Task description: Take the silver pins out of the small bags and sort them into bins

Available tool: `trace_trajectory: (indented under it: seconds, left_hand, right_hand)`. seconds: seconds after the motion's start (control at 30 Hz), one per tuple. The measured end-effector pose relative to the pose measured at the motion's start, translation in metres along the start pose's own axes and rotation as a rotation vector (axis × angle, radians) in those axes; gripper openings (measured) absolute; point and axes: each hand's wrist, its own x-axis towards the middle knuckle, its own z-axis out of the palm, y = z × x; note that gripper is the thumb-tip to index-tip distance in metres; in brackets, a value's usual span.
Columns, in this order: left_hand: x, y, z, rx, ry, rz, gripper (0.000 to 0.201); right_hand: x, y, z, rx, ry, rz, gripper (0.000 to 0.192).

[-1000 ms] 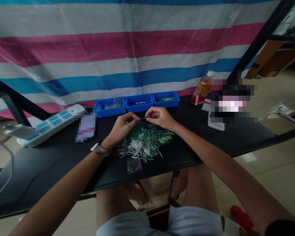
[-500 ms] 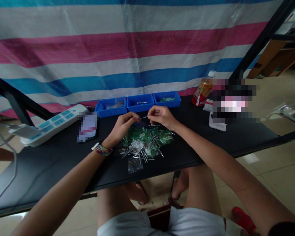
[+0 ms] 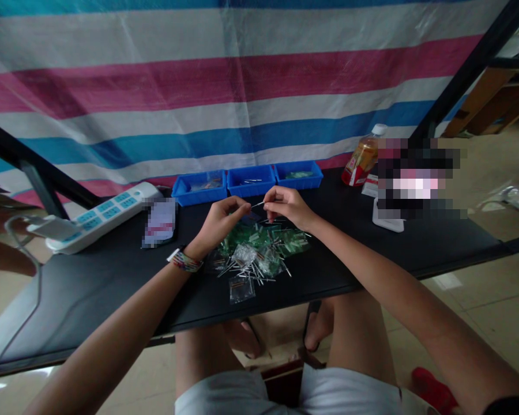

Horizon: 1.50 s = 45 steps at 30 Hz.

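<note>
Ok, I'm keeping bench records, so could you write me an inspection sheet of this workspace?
Surface: black table, parts spread near its front edge.
Parts: thin rod between the hands; heaped metal rods, green pieces and clear packets below; three blue bins behind.
Clutter: phone, power strip, drink bottle, white object.
Left hand: fingertips at one end of the thin rod; grip unclear.
Right hand: pinching its other end.
Cables: pale cable looping from the power strip's plug across the table's left.
Surroundings: striped sheet behind, tiled floor.

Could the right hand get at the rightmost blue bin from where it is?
Probably yes: the right hand is close in front of that blue bin, and nothing covers its open top. The hand seems to pinch a thin rod, though.
</note>
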Motion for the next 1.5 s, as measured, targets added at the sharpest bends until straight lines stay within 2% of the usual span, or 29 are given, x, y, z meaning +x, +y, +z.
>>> trace_trajectory:
  seconds: [0.37, 0.47, 0.6, 0.7, 0.77, 0.83, 0.93, 1.0, 1.17, 1.3, 1.37, 1.5]
  left_hand:
    - [0.001, -0.004, 0.002, -0.009, -0.012, -0.020, 0.038]
    - [0.002, -0.002, 0.002, -0.016, 0.049, -0.027, 0.036]
    - [0.004, 0.001, 0.001, -0.095, 0.231, 0.008, 0.027]
    - [0.005, 0.001, 0.000, -0.123, 0.261, 0.024, 0.021]
    - [0.005, 0.001, 0.000, -0.121, 0.250, 0.022, 0.018]
    - [0.004, 0.001, 0.000, -0.117, 0.235, 0.015, 0.016]
    - [0.003, 0.001, 0.000, -0.123, 0.227, 0.008, 0.014]
    - [0.003, 0.001, 0.000, -0.131, 0.227, 0.004, 0.014]
    - [0.004, 0.001, 0.001, -0.115, 0.226, -0.016, 0.014]
    - [0.004, 0.000, 0.003, -0.116, 0.214, -0.016, 0.016]
    - [0.004, -0.002, 0.003, -0.117, 0.215, -0.015, 0.019]
    - [0.003, -0.001, 0.001, -0.023, 0.173, -0.014, 0.019]
  right_hand:
    - [-0.003, 0.000, 0.000, 0.003, -0.008, 0.017, 0.024]
    - [0.003, 0.002, 0.000, -0.036, -0.009, 0.021, 0.022]
    - [0.020, 0.002, -0.008, -0.033, 0.158, -0.056, 0.029]
    - [0.025, 0.003, -0.019, -0.117, 0.268, -0.069, 0.040]
    - [0.022, 0.003, -0.024, -0.248, 0.307, -0.083, 0.033]
    - [0.017, 0.002, -0.024, -0.378, 0.248, -0.107, 0.021]
    - [0.009, 0.000, -0.019, -0.561, 0.019, -0.143, 0.007]
    - [0.005, 0.000, -0.014, -0.697, -0.093, -0.155, 0.005]
    - [0.001, 0.005, -0.011, -0.913, -0.135, -0.142, 0.011]
    - [0.003, 0.007, -0.014, -0.856, -0.154, -0.135, 0.012]
    - [0.005, 0.006, -0.015, -0.785, -0.121, -0.123, 0.010]
    - [0.006, 0.003, -0.012, -0.480, -0.049, -0.099, 0.006]
